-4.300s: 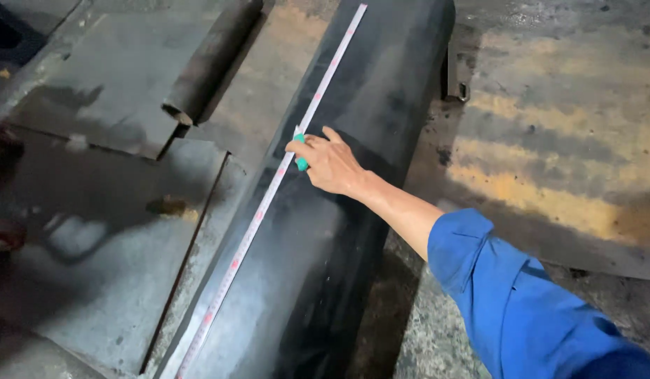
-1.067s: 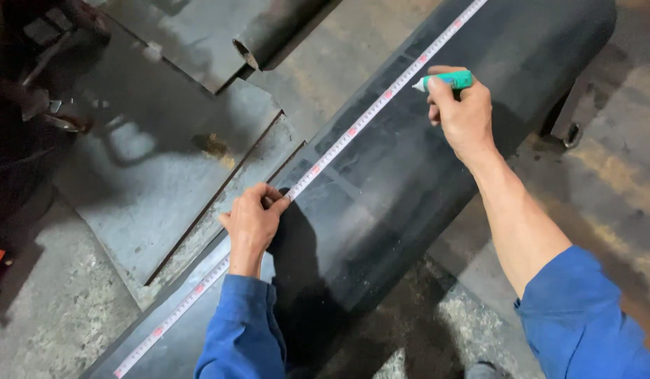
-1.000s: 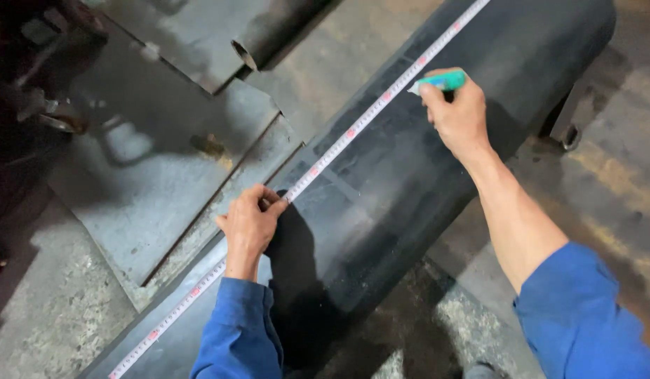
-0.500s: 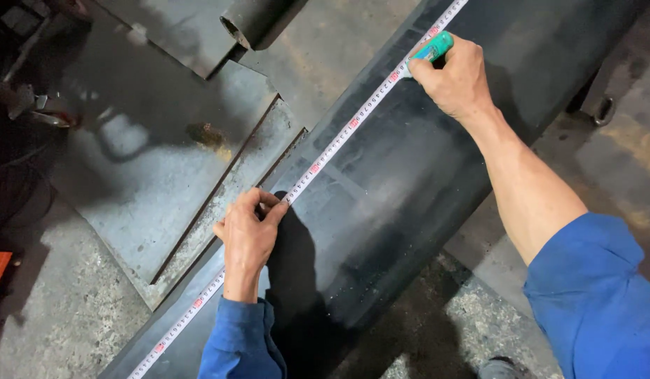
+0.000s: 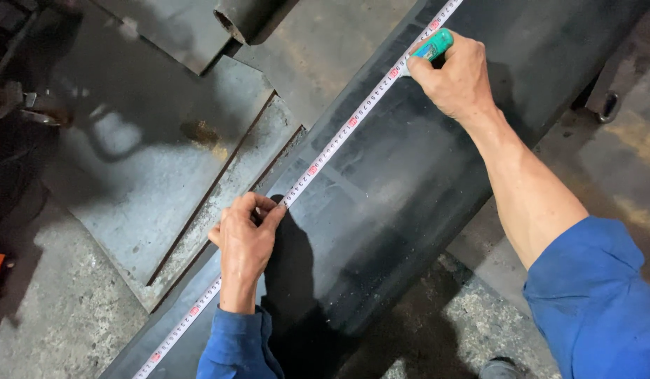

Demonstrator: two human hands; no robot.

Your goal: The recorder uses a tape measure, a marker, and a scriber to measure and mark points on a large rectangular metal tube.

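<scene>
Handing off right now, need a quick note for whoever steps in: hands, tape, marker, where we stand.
Left hand: fingers pinning the tape flat on the black cylinder.
Right hand: holds a green marker, tip at the tape's edge.
Tape runs diagonally along the cylinder, past both hands.
Done: tape laid and held down.
Left: no mark visible on the cylinder at the marker tip yet.
Steel plates lie to the left.

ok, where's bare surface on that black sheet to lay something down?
Free: the dark sheet between the two forearms, below the tape measure, and the flat grey plate left of it. Crowded: the sheet's upper-left edge, where the left hand pins the tape and the right hand holds a green marker.
</scene>
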